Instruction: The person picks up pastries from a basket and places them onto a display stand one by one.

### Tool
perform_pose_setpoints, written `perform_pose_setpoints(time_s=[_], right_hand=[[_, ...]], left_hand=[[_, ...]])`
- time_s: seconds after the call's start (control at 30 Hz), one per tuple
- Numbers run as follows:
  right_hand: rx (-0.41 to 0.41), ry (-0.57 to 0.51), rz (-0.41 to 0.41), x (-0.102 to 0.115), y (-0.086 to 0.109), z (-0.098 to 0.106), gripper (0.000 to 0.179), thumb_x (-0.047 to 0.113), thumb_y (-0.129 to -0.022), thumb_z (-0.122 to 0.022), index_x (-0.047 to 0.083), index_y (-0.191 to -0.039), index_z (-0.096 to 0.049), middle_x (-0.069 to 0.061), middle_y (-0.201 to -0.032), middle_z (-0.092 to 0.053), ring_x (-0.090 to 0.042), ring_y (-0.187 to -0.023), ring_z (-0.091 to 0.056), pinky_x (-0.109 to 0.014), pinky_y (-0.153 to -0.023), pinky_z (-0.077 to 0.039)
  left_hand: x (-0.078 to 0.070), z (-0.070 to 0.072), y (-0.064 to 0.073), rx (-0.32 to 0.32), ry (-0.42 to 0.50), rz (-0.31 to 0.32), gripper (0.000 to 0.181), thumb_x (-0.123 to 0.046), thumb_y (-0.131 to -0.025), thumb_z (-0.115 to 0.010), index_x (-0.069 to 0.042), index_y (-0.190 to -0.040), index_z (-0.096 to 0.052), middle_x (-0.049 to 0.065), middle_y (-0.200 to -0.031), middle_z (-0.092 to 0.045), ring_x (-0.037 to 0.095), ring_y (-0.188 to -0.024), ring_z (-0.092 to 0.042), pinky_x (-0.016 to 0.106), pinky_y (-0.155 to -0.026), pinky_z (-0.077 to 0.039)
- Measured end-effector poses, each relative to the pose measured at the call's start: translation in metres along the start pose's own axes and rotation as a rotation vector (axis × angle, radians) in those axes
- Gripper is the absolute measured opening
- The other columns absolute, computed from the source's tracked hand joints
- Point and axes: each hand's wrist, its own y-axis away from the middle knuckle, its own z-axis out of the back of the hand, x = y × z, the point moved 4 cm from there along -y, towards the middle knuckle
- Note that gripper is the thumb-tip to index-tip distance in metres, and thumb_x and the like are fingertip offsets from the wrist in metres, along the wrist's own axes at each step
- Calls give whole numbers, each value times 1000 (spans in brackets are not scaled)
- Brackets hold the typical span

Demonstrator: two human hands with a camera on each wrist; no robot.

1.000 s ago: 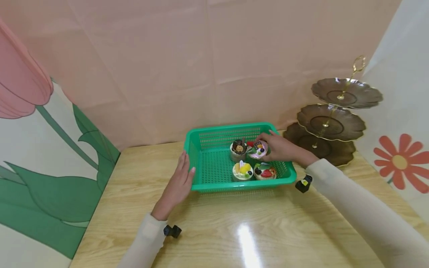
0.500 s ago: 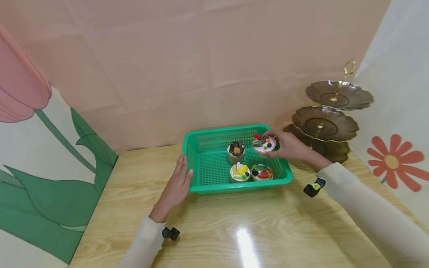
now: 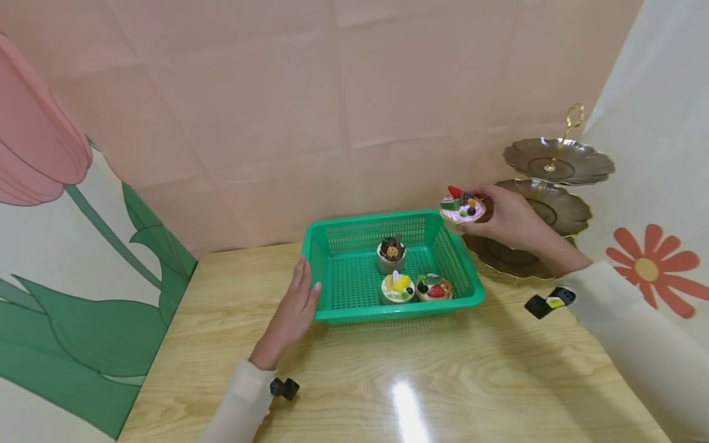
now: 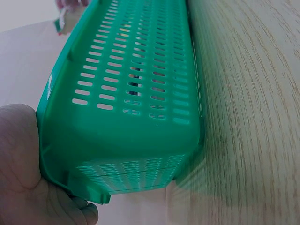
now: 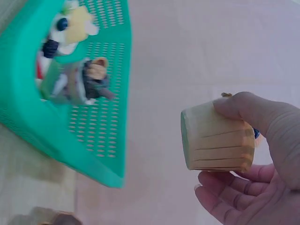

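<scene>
My right hand [image 3: 512, 218] holds a cupcake [image 3: 462, 209] with pink cream, a strawberry piece and berries, raised over the right rim of the green basket [image 3: 468, 289]. In the right wrist view, thumb and fingers grip the pale pleated cup [image 5: 218, 140] from its sides. My left hand [image 3: 293, 301] rests against the basket's left end with its fingers straight; the left wrist view has the palm [image 4: 18, 159] at the rim. Inside the basket stand a chocolate cupcake [image 3: 391, 252], a yellow-fruit cupcake [image 3: 397, 288] and a strawberry-topped cupcake [image 3: 434, 288].
A three-tier brown stand [image 3: 559, 161] with gold edges and a ring handle stands to the right, its lower tiers partly behind my right hand. The wooden table [image 3: 343, 381] meets a pink backdrop [image 3: 249, 123] behind the basket.
My right hand has lifted the pink-cream cupcake out of the basket and carried it up and right toward the stand. The left hand stays at the basket's left end.
</scene>
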Motion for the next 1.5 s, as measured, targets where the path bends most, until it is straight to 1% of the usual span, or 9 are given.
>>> perform_pose_setpoints(time_s=[0.13, 0.3, 0.5, 0.7, 0.87, 1.03, 1.13, 1.27, 1.5], right_hand=[[-57, -22, -30, -1, -3, 21, 62, 15, -80, -86, -7, -129, -56, -27, -112, -66, -38, -98, -65, -9, -68, -40], [-117, -18, -106, -7, -4, 44, 66, 17, -81, -85, -10, -132, -53, -31, -114, -64, -35, -94, -63, -6, -61, -38], [-174, 32, -146, -11, -10, 67, 68, 27, -82, -85, -12, -130, -56, -32, -114, -64, -10, -83, -56, -9, -62, -37], [-193, 12, -188, -25, -17, 81, 71, 33, -84, -84, -11, -132, -56, -33, -117, -64, 13, -75, -47, -7, -62, -38], [-224, -9, -242, -40, -21, 86, 69, 35, -84, -83, -10, -130, -57, -29, -114, -64, 10, -71, -48, -8, -57, -40], [-259, -38, -268, -52, -24, 93, 63, 33, -84, -84, -6, -127, -60, 4, -94, -64, 10, -69, -52, -10, -56, -44], [-274, -44, -301, -56, -24, 97, 66, 36, -84, -84, -5, -130, -60, 13, -93, -60, 9, -73, -51, -9, -58, -43], [-293, -75, -351, -62, -23, 101, 69, 38, -85, -81, -5, -133, -57, 6, -97, -60, 7, -76, -51, -8, -59, -43], [-341, -48, -410, -76, -24, 104, 68, 40, -85, -79, -7, -130, -59, 3, -94, -59, 2, -77, -48, -9, -62, -40]], left_hand=[[0, -1, -3, -3, 5, 1, 64, -34, -114, -28, 3, -160, -6, 14, -170, 4, 29, -156, 1, 53, -122, -14], [1, -2, -5, -2, -6, -2, 65, -36, -113, -28, 4, -160, -6, 14, -170, 4, 31, -156, 0, 52, -122, -14], [3, -3, -7, 9, -4, 17, 71, -47, -111, -22, 1, -161, -5, 11, -170, 5, 24, -156, 3, 49, -123, -13], [4, -2, -9, 1, -9, 16, 71, -46, -112, -22, 2, -161, -6, 12, -170, 5, 26, -156, 2, 49, -123, -13], [3, -3, -9, -9, -16, 14, 66, -40, -113, -25, 3, -160, -7, 14, -170, 3, 27, -156, 1, 49, -122, -13], [1, -4, -8, -11, -10, 12, 62, -32, -114, -30, 3, -160, -7, 14, -170, 3, 27, -156, 1, 49, -122, -13], [0, -4, -9, -17, -13, 5, 62, -31, -114, -30, 4, -160, -8, 15, -170, 2, 31, -156, -1, 50, -122, -13], [0, -3, -9, -25, -12, -1, 62, -31, -114, -31, 4, -160, -9, 15, -170, 1, 32, -156, -3, 50, -122, -14], [0, -4, -10, -9, -14, 12, 63, -33, -114, -29, 2, -160, -6, 13, -170, 3, 26, -156, 2, 49, -122, -13]])
